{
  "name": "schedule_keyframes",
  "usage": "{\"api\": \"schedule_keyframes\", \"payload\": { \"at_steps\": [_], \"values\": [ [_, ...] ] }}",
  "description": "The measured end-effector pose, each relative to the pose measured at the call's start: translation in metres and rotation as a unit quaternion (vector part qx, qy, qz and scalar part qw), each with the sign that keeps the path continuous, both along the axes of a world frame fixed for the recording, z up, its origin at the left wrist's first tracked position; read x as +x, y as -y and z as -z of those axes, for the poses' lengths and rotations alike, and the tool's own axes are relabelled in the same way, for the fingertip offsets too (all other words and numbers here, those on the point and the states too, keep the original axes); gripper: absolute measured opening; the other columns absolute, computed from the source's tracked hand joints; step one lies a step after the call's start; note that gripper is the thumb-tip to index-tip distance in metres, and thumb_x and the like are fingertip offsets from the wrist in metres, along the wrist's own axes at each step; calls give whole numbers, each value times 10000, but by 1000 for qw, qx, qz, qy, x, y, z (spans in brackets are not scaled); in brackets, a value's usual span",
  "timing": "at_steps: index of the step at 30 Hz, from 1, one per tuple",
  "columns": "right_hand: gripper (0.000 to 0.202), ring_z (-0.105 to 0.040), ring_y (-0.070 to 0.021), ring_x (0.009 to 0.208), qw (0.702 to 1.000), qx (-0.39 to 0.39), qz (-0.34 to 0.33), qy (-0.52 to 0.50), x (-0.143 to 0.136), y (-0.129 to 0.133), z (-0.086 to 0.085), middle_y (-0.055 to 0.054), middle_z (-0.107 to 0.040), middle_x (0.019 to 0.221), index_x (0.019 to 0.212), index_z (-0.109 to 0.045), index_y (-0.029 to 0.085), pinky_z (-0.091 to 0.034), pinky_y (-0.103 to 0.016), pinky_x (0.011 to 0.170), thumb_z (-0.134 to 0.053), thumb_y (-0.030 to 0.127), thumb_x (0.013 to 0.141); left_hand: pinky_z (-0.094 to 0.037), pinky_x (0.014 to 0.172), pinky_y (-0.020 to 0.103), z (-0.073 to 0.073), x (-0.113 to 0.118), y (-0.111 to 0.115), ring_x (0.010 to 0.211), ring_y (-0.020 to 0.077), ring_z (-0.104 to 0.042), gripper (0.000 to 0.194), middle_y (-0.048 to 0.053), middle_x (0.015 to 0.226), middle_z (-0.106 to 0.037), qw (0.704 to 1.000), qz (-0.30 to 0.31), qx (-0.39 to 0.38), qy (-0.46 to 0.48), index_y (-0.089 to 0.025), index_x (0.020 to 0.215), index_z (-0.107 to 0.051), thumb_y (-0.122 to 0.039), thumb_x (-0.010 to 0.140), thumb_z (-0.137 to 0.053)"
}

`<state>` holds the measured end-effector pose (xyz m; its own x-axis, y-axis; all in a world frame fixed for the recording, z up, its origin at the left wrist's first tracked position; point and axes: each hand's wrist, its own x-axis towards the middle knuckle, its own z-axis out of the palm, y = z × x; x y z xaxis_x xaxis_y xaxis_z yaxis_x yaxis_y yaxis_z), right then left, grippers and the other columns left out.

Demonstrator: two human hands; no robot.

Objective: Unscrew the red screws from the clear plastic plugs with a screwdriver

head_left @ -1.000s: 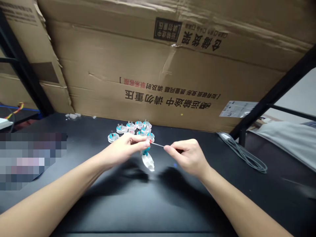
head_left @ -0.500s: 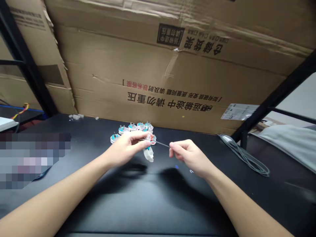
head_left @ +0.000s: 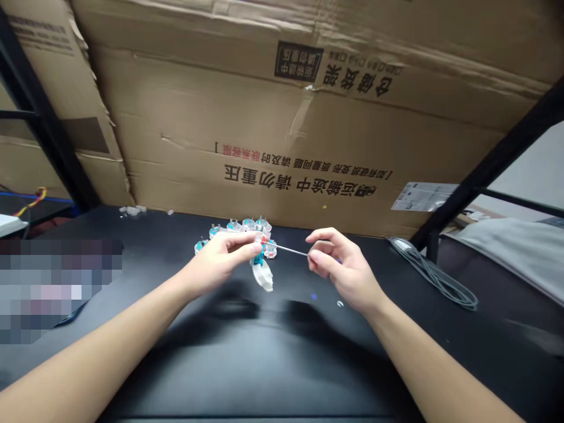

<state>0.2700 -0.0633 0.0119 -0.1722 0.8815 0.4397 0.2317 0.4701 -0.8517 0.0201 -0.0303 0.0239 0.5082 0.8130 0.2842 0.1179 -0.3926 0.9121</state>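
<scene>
My left hand is closed, pinching a small plastic piece with red, blue and white parts between thumb and fingers. Its white, curved end hangs below the thumb. From the red part a thin grey rod sticks out to the right. My right hand grips the rod's far end at the thumb, with the index finger lifted away. Behind my left hand stand several clear round pieces with blue centres and grey prongs; my fingers hide some of them.
A coiled grey cable lies on the black table at right. A small blue bit and a white clip-like bit are near my right hand. White scraps sit at back left. Cardboard walls the back.
My right index finger has lifted off the rod, while the thumb stays at its end. The held piece has turned a little, showing more blue. The view has shifted slightly.
</scene>
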Motion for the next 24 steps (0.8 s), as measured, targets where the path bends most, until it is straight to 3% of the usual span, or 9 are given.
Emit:
{"api": "schedule_keyframes", "payload": {
  "at_steps": [4,7,12,17,21,24],
  "values": [
    [228,-466,-99,523,993,-76,-4,-89,-2,-3,1,43,-540,625,1020,-582,226,-354,-227,497,-582,431,918,-487,951,349,-1,-2,3,1096,271,-640,283,57,1070,-741,996,-11,83,-19,-187,1024,-738,-410,924,-595],
    [200,-490,-100,532,998,-26,11,-56,-2,0,-2,58,-515,607,1071,-582,243,-378,-226,514,-579,379,926,-486,930,309,0,-2,6,1080,244,-629,258,53,1060,-729,991,-15,128,-22,-189,1024,-731,-381,942,-579],
    [272,-575,-122,693,991,123,42,-26,1,4,-3,25,-610,780,1087,-584,267,-470,-245,622,-698,253,841,-485,925,287,-1,-2,9,1030,211,-631,259,59,1120,-711,984,-38,176,-4,-194,1101,-718,-357,931,-610],
    [184,-542,-107,582,993,105,31,-46,2,5,-1,43,-588,689,1137,-584,295,-455,-238,555,-569,298,953,-494,925,289,1,-2,10,1032,208,-640,227,65,1087,-719,976,-41,215,6,-191,1072,-730,-329,927,-624],
    [315,-579,-115,702,989,141,20,-49,1,6,-2,29,-621,826,1145,-559,320,-469,-229,595,-684,220,873,-513,927,310,3,-2,10,1046,230,-660,302,83,1154,-712,978,-50,198,33,-189,1154,-707,-354,909,-645],
    [218,-549,-106,647,991,119,4,-63,1,7,-2,30,-591,784,1153,-558,311,-452,-226,560,-591,266,943,-527,915,318,3,0,9,1035,242,-671,323,89,1134,-718,979,-53,191,39,-183,1154,-709,-373,899,-653]
  ]
}}
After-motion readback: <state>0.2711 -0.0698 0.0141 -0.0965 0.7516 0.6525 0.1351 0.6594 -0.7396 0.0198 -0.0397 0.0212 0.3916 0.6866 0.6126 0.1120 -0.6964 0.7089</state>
